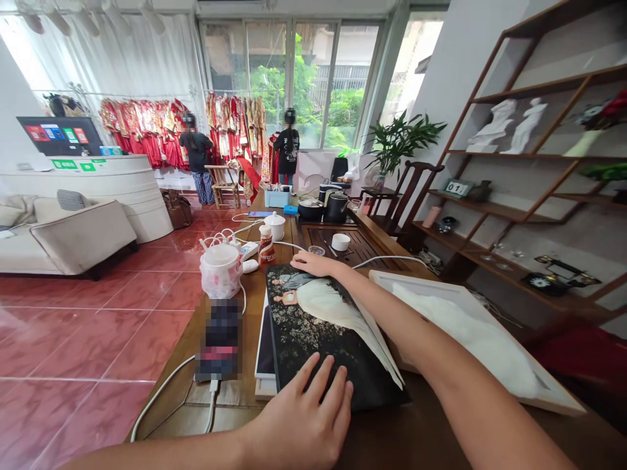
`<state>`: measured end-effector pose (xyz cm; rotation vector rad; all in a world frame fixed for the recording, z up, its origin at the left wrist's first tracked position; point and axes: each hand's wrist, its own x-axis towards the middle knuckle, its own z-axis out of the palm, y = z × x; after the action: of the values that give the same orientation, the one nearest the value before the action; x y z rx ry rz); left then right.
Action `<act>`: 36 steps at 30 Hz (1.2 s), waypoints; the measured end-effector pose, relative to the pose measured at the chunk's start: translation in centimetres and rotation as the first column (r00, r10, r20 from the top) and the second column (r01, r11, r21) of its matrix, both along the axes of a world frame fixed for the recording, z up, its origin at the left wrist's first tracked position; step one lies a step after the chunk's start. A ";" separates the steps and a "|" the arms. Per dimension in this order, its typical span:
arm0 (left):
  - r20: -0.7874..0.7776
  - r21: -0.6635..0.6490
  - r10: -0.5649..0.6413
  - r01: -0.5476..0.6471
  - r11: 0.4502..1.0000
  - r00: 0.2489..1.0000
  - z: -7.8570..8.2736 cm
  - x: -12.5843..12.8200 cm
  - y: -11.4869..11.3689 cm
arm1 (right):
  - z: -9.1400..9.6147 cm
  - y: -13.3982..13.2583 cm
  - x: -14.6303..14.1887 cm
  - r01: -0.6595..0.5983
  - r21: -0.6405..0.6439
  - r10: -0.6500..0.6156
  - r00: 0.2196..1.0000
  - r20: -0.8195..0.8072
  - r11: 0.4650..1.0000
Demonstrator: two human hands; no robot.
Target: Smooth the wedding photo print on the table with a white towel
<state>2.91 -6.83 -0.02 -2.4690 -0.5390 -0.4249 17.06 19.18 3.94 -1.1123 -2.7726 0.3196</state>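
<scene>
A dark wedding photo album (313, 326), its cover printed with a couple and a long white dress, lies on the wooden table (220, 408). Its right edge looks slightly raised. Beneath it, a pale-edged flat piece (264, 375) juts out on the left. My left hand (313, 408) rests on the near part of the cover, fingers spread. Across the right side reaches my right arm, and my right hand (313, 262) lies at the album's far edge with its fingers stretched out. Neither hand is wrapped around anything.
Right of the album is a pale frame (553, 398) with white padding. On the left are a phone (220, 339) with a cable, a wrapped white cup (220, 271) and a bottle (266, 245). A tea tray (372, 247) stands farther back. Two people are by the clothes racks.
</scene>
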 end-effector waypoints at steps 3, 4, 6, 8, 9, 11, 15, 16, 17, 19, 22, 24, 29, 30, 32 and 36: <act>-0.004 0.028 -0.032 0.032 0.999 0.999 2.3 -0.9 -0.3 | 1.0 0.7 1.3 0.061 -0.037 -0.062 0.997 -0.038 0.997; -0.001 0.031 -0.038 0.038 0.999 0.999 3.4 -1.3 -0.5 | 1.4 0.8 2.0 0.088 -0.046 -0.090 0.994 -0.056 0.995; -0.007 0.033 -0.049 0.050 0.998 0.999 5.7 -2.3 -0.7 | 2.4 0.8 3.7 0.148 -0.067 -0.154 0.983 -0.098 0.987; -0.017 0.043 -0.061 0.062 0.997 0.998 7.9 -3.6 -0.7 | 3.6 0.5 5.9 0.215 -0.095 -0.227 0.963 -0.144 0.972; -0.005 0.064 -0.058 0.059 0.996 0.998 8.9 -4.2 -0.5 | 4.1 0.3 7.1 0.252 -0.113 -0.268 0.949 -0.167 0.961; 0.008 0.092 -0.060 0.059 0.994 0.998 10.5 -5.4 -0.1 | 5.0 -0.4 9.6 0.326 -0.154 -0.353 0.911 -0.214 0.933; 0.055 0.121 -0.037 0.030 0.992 0.998 12.1 -7.3 1.6 | 5.6 -2.8 14.0 0.455 -0.270 -0.522 0.807 -0.277 0.848; 0.074 0.120 -0.045 0.036 0.992 0.996 12.3 -7.8 2.1 | 5.5 -3.7 14.8 0.474 -0.307 -0.555 0.781 -0.287 0.825; 0.091 0.113 -0.051 0.041 0.993 0.995 12.6 -8.1 2.6 | 5.3 -4.7 15.6 0.481 -0.344 -0.580 0.758 -0.299 0.806; 0.126 0.102 -0.072 0.059 0.993 0.989 13.1 -8.9 3.5 | 4.9 -7.0 16.9 0.484 -0.422 -0.624 0.716 -0.314 0.767; 0.193 0.020 -0.059 0.057 0.998 0.979 13.5 -9.9 5.1 | 4.3 -10.6 18.2 0.472 -0.515 -0.672 0.667 -0.323 0.716; 0.243 -0.054 -0.041 0.055 0.997 0.969 13.3 -10.5 6.2 | 4.0 -12.8 18.8 0.467 -0.561 -0.698 0.644 -0.314 0.683; 0.291 -0.258 0.002 0.076 0.963 0.957 11.3 -11.0 8.8 | 2.5 -16.3 19.3 0.449 -0.648 -0.754 0.575 -0.317 0.615; 0.286 -0.279 0.004 0.080 0.957 0.958 10.8 -11.0 9.2 | 2.1 -16.7 19.3 0.447 -0.665 -0.767 0.560 -0.314 0.599; 0.271 -0.316 0.013 0.076 0.946 0.962 9.8 -11.1 9.9 | 1.3 -17.2 19.1 0.442 -0.692 -0.789 0.528 -0.313 0.570; 0.221 -0.343 0.003 0.075 0.937 0.975 7.6 -11.5 10.9 | 0.1 -17.7 18.3 0.435 -0.710 -0.816 0.453 -0.359 0.554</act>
<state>-8.57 4.12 7.61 -2.7938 -0.7118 -0.6721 35.32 1.51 4.03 -1.6716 -1.4406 1.1527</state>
